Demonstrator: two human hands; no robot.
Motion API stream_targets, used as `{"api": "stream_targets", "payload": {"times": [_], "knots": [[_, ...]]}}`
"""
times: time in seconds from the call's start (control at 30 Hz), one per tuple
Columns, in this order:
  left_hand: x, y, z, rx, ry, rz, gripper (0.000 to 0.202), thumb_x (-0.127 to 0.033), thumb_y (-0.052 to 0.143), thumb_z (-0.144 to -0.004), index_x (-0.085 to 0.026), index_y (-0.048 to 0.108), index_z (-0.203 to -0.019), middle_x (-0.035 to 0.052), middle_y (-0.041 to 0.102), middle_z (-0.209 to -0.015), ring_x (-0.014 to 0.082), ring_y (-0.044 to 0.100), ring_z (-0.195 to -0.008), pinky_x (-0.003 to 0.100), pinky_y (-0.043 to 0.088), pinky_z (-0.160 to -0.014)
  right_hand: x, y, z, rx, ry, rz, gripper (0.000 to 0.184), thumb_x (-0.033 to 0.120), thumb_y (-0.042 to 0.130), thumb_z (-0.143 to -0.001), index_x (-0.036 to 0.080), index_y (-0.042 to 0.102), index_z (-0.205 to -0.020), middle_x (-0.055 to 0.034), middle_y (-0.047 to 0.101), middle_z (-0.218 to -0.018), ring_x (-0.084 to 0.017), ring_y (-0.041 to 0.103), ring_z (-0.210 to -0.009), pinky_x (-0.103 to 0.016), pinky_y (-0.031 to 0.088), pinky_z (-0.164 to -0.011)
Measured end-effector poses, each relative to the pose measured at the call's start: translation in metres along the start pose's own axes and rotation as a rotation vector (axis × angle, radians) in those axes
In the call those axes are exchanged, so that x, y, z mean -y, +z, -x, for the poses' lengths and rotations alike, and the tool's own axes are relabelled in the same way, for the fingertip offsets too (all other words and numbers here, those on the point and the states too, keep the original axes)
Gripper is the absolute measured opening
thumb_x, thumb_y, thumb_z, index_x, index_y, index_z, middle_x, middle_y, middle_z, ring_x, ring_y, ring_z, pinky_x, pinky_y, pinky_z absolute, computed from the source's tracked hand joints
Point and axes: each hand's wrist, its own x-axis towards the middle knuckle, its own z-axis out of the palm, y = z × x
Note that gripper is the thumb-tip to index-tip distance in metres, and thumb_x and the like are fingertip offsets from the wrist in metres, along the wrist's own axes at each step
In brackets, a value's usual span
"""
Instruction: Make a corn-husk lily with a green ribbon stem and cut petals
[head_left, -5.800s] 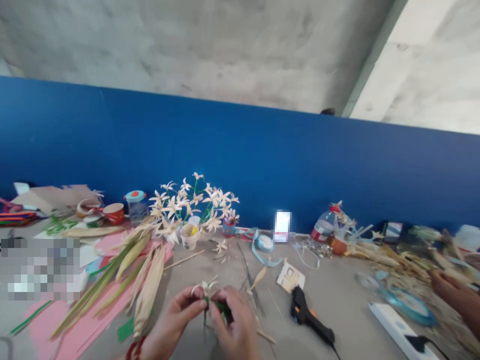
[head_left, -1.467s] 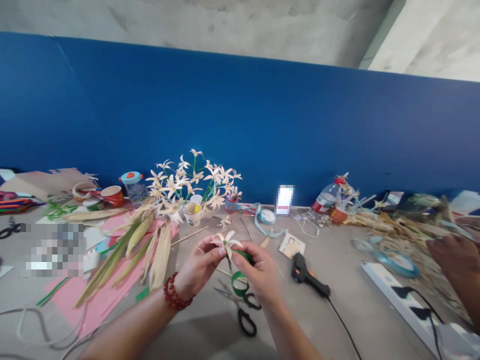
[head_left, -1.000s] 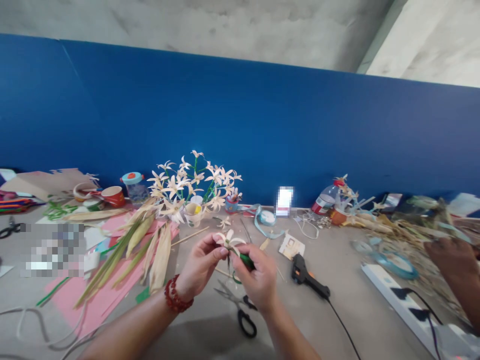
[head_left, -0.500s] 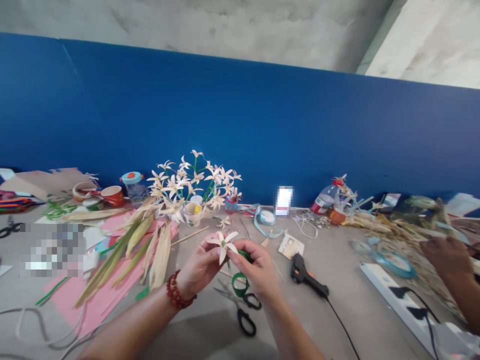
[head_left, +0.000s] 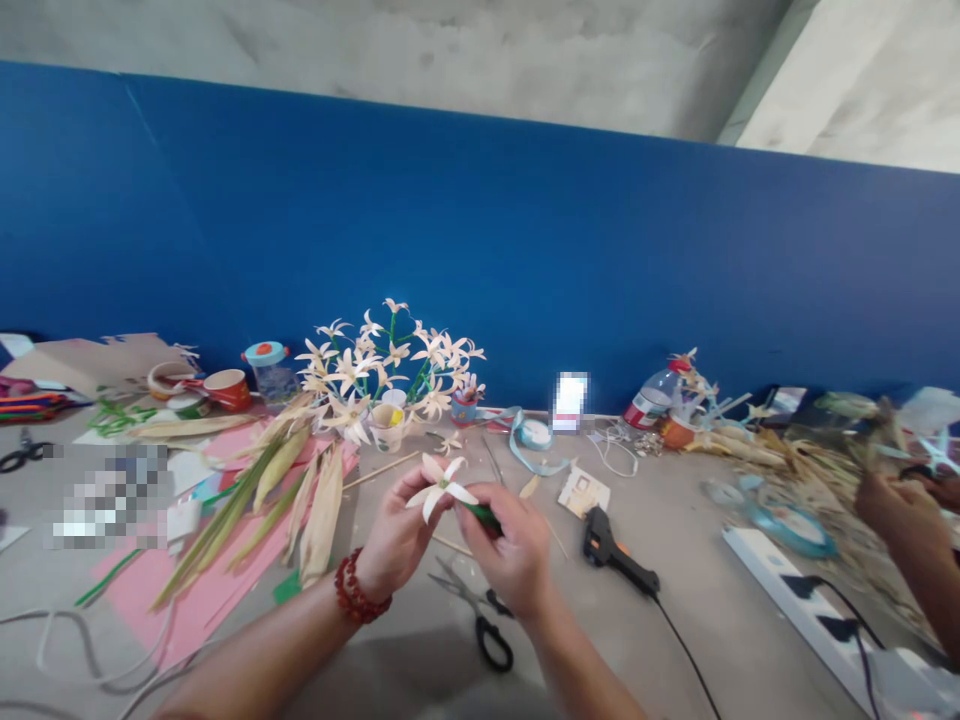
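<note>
Over table [head_left: 637, 650], left hand [head_left: 403, 532] pinching white flower [head_left: 443, 486]; right hand [head_left: 515, 552] angled inward, curled round green tape [head_left: 486, 516].

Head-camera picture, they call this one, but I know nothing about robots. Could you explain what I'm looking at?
There is no robot here: these are a person's bare hands, seen from a camera worn on that person's head, looking forward and down. The left hand, with a red bracelet at its wrist, pinches a white flower. The right hand holds a green thing, partly hidden by the fingers.

On the grey table lie black-handled scissors, a glue gun, pale husks and pink sheets. Farther back stand more pale flowers. At the far right is another person's hand. One bright patch is blurred out, so I can't say what it is.
</note>
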Motion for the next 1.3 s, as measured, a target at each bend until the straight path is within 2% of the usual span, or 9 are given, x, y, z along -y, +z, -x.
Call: {"api": "stream_targets", "payload": {"times": [0.13, 0.37, 0.57, 0.67, 0.83, 1.0, 1.17, 1.3], "knots": [[-0.002, 0.002, 0.001, 0.007, -0.025, 0.034, 0.03, -0.023, 0.088, -0.057, -0.016, 0.072, -0.081, -0.0003, 0.065, -0.075, 0.0087, 0.056, -0.068, 0.019, 0.047, -0.068, 0.003, -0.004, -0.005, 0.02, 0.036, -0.131, 0.009, 0.018, 0.057, -0.085, 0.02, 0.066, -0.083, -0.0006, 0.07, -0.072, -0.013, 0.06, -0.058, -0.023, 0.045, -0.057], [-0.006, 0.007, -0.001, 0.074, -0.065, 0.084, 0.029, -0.023, 0.087, -0.059, -0.013, 0.069, -0.079, 0.0001, 0.063, -0.076, 0.009, 0.055, -0.07, 0.019, 0.047, -0.069, 0.001, -0.005, -0.011, 0.085, 0.256, -0.334, 0.013, 0.026, 0.062, -0.084, 0.017, 0.069, -0.08, -0.001, 0.068, -0.068, -0.013, 0.058, -0.059, -0.022, 0.044, -0.056], [-0.003, 0.002, -0.002, 0.124, -0.063, 0.09, 0.023, -0.022, 0.085, -0.062, -0.013, 0.068, -0.075, 0.0003, 0.062, -0.078, 0.0103, 0.056, -0.072, 0.022, 0.047, -0.07, 0.0, -0.004, -0.015, 0.146, 0.401, -0.488, 0.017, 0.029, 0.065, -0.082, 0.017, 0.064, -0.071, 0.0008, 0.063, -0.064, -0.011, 0.055, -0.057, -0.021, 0.042, -0.054], [-0.001, 0.002, -0.001, 0.12, -0.065, 0.097, 0.024, -0.025, 0.085, -0.063, -0.014, 0.068, -0.075, 0.0005, 0.064, -0.08, 0.0107, 0.058, -0.074, 0.022, 0.047, -0.072, 0.0, -0.002, -0.012, 0.097, 0.337, -0.42, 0.013, 0.027, 0.064, -0.082, 0.017, 0.065, -0.074, -0.0013, 0.067, -0.068, -0.013, 0.058, -0.059, -0.022, 0.045, -0.057], [0.001, 0.003, -0.001, 0.065, -0.036, 0.066, 0.028, -0.023, 0.085, -0.064, -0.017, 0.07, -0.086, -0.0003, 0.068, -0.081, 0.0095, 0.06, -0.073, 0.02, 0.047, -0.072, 0.003, 0.002, -0.005, -0.022, 0.163, -0.194, 0.008, 0.022, 0.059, -0.085, 0.019, 0.067, -0.084, -0.0056, 0.075, -0.081, -0.016, 0.066, -0.066, -0.026, 0.05, -0.064], [-0.001, 0.001, -0.001, 0.085, -0.017, 0.028, 0.026, -0.02, 0.083, -0.065, -0.017, 0.07, -0.087, -0.0007, 0.067, -0.077, 0.0095, 0.058, -0.07, 0.02, 0.046, -0.07, 0.007, -0.002, -0.005, 0.013, 0.122, -0.165, 0.011, 0.022, 0.058, -0.086, 0.019, 0.068, -0.086, -0.0053, 0.075, -0.08, -0.015, 0.065, -0.062, -0.025, 0.048, -0.061], [-0.004, 0.0, -0.003, 0.149, -0.014, 0.017, 0.02, -0.021, 0.082, -0.067, -0.016, 0.07, -0.082, -0.0007, 0.063, -0.075, 0.0087, 0.055, -0.068, 0.019, 0.043, -0.066, 0.004, -0.007, -0.011, 0.125, 0.298, -0.345, 0.017, 0.029, 0.06, -0.086, 0.017, 0.066, -0.076, 0.0002, 0.062, -0.063, -0.012, 0.053, -0.056, -0.021, 0.042, -0.053], [-0.005, 0.001, -0.003, 0.155, -0.012, 0.019, 0.021, -0.024, 0.084, -0.065, -0.015, 0.069, -0.077, 0.0003, 0.062, -0.076, 0.0092, 0.054, -0.069, 0.02, 0.044, -0.066, 0.0, -0.006, -0.014, 0.183, 0.453, -0.558, 0.022, 0.036, 0.066, -0.081, 0.017, 0.063, -0.072, 0.0014, 0.055, -0.061, -0.011, 0.047, -0.055, -0.02, 0.038, -0.05]]}}
